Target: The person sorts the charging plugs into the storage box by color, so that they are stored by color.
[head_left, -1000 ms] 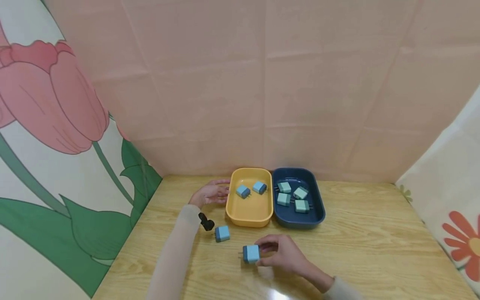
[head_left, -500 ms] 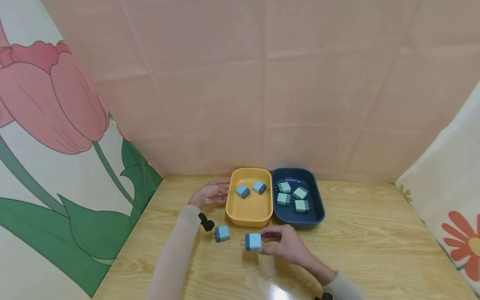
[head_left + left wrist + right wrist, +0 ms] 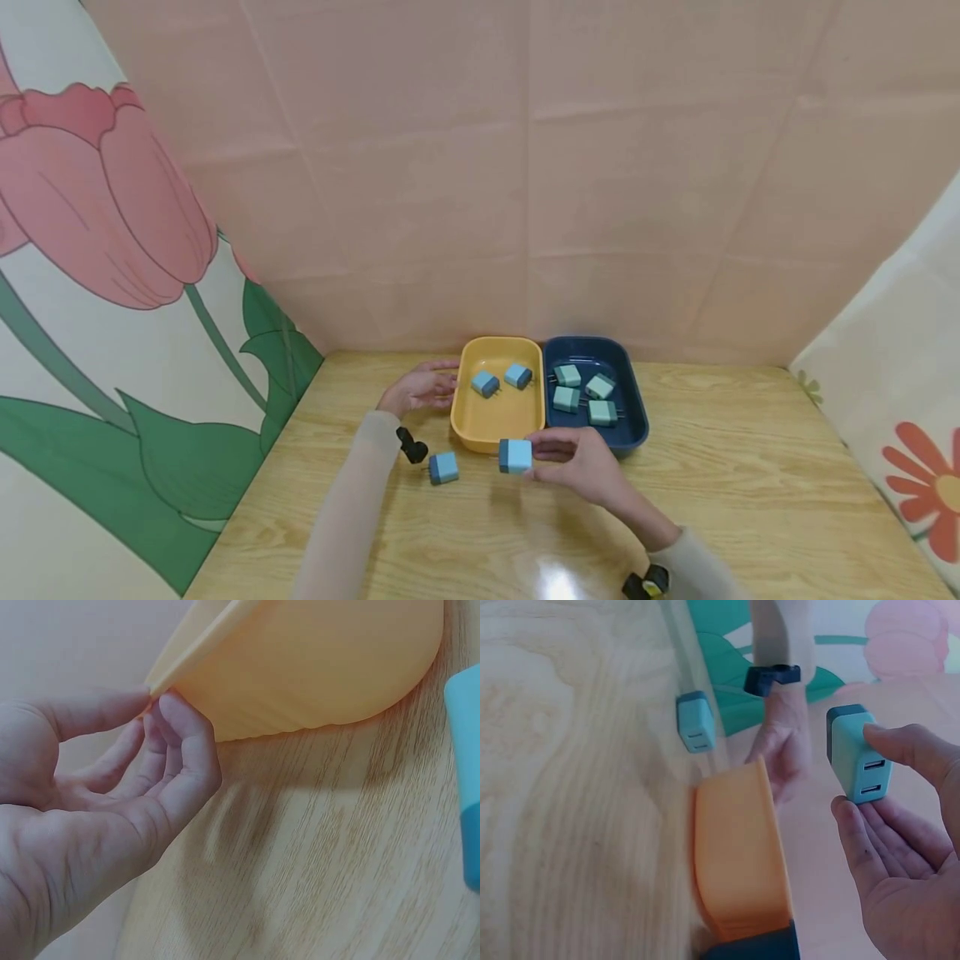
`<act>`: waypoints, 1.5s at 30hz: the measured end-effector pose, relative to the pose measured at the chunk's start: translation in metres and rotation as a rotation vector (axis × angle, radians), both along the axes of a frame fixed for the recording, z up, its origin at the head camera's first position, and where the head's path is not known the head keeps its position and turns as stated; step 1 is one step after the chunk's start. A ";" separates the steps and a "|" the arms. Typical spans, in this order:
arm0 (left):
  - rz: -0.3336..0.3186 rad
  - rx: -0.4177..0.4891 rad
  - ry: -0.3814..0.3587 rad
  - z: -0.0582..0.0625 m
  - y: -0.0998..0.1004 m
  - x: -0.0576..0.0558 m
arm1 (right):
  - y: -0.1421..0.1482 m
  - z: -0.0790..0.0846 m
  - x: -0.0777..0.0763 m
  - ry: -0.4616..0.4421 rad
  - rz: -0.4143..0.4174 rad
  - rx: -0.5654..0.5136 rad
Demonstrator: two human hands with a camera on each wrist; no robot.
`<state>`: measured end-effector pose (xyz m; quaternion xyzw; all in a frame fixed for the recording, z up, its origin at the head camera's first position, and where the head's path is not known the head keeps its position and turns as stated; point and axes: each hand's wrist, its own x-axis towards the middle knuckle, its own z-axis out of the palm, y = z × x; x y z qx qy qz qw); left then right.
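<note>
In the head view my right hand (image 3: pixel 581 462) pinches a light-blue and dark-blue USB wall charger (image 3: pixel 515 457) between thumb and fingers, above the table near the yellow tray's front edge. Two USB ports show on this charger (image 3: pixel 861 756) in the right wrist view. My left hand (image 3: pixel 422 389) is at the left side of the yellow tray (image 3: pixel 498 429); the left wrist view shows its thumb and index finger pinching the tray's rim (image 3: pixel 214 645). Two blue chargers lie inside that tray. Another blue charger (image 3: pixel 443 468) lies on the table in front of it.
A dark-blue tray (image 3: pixel 637 408) stands against the yellow one's right side and holds several pale-green chargers (image 3: pixel 602 412). Behind both trays hangs a pink cloth (image 3: pixel 525 208). The wooden table (image 3: pixel 735 467) extends to the right and front.
My right hand has carried the charger up and away from me, toward the yellow tray's front edge. The left hand stays at the tray.
</note>
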<state>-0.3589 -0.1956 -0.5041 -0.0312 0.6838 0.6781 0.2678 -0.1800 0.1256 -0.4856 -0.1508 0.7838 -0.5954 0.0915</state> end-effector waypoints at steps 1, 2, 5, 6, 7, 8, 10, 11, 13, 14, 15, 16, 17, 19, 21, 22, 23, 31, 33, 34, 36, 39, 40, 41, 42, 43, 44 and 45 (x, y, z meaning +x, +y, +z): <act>0.000 0.000 -0.001 0.000 0.000 0.000 | 0.001 0.001 -0.001 -0.005 -0.003 -0.009; 0.001 0.001 -0.002 0.000 0.000 0.000 | 0.002 0.002 -0.001 -0.008 -0.005 -0.017; 0.003 0.005 -0.004 0.000 0.000 0.001 | 0.004 0.006 -0.003 0.000 -0.008 -0.024; 0.002 0.006 -0.004 0.000 0.000 0.001 | 0.005 0.007 -0.003 0.004 -0.008 -0.024; 0.003 0.006 -0.004 0.000 0.000 0.001 | 0.006 0.009 -0.004 0.006 -0.008 -0.023; 0.006 0.007 -0.005 0.000 0.001 0.001 | 0.007 0.010 -0.005 0.009 -0.009 -0.021; 0.008 0.007 -0.006 0.001 0.001 0.002 | 0.007 0.012 -0.006 0.013 -0.014 -0.017; 0.009 0.006 -0.006 0.001 0.001 0.002 | 0.008 0.014 -0.007 0.013 -0.017 -0.017; 0.011 0.005 -0.011 0.001 0.001 0.003 | 0.008 0.016 -0.010 0.005 -0.024 -0.020; 0.011 0.004 -0.010 0.002 0.001 0.003 | 0.008 0.017 -0.011 0.005 -0.028 -0.021; 0.009 0.002 -0.007 0.002 0.001 0.003 | 0.008 0.018 -0.012 0.004 -0.030 -0.024; 0.009 0.001 -0.006 0.001 0.001 0.003 | 0.008 0.019 -0.013 -0.001 -0.035 -0.027; 0.009 0.001 -0.007 0.001 0.001 0.004 | 0.008 0.020 -0.014 -0.002 -0.038 -0.028; 0.009 0.001 -0.007 0.001 0.001 0.004 | 0.008 0.022 -0.015 -0.002 -0.050 -0.029; 0.009 0.001 -0.008 0.001 0.001 0.004 | 0.008 0.023 -0.017 -0.003 -0.069 -0.028; 0.010 0.002 -0.010 0.000 0.002 0.003 | 0.008 0.024 -0.018 -0.003 -0.078 -0.025; 0.010 0.003 -0.011 0.000 0.002 0.003 | 0.009 0.025 -0.019 -0.004 -0.082 -0.025; 0.004 0.015 -0.012 -0.001 0.001 0.002 | 0.008 0.031 -0.026 -0.021 -0.100 -0.019; 0.005 0.019 -0.013 -0.001 0.001 0.002 | 0.007 0.033 -0.029 -0.012 -0.100 -0.006; 0.007 0.020 -0.014 0.000 0.001 0.002 | 0.006 0.033 -0.030 -0.006 -0.098 0.000; 0.011 0.027 -0.020 0.000 0.001 0.002 | 0.006 0.035 -0.033 0.000 -0.104 0.008; 0.016 0.034 -0.024 0.001 0.001 0.003 | 0.005 0.039 -0.038 0.009 -0.101 0.004; 0.018 0.034 -0.025 0.001 0.001 0.003 | 0.005 0.040 -0.040 0.014 -0.096 0.005; 0.021 0.037 -0.027 0.001 0.001 0.003 | 0.005 0.041 -0.042 0.020 -0.094 0.004; 0.025 0.040 -0.029 0.001 0.001 0.003 | 0.004 0.042 -0.044 0.024 -0.089 0.005; 0.026 0.038 -0.027 0.001 0.001 0.003 | 0.004 0.043 -0.045 0.027 -0.087 0.004; 0.025 0.038 -0.025 0.001 0.002 0.003 | 0.003 0.043 -0.047 0.032 -0.085 0.010; 0.025 0.042 -0.026 0.001 0.002 0.003 | 0.003 0.044 -0.048 0.037 -0.087 0.016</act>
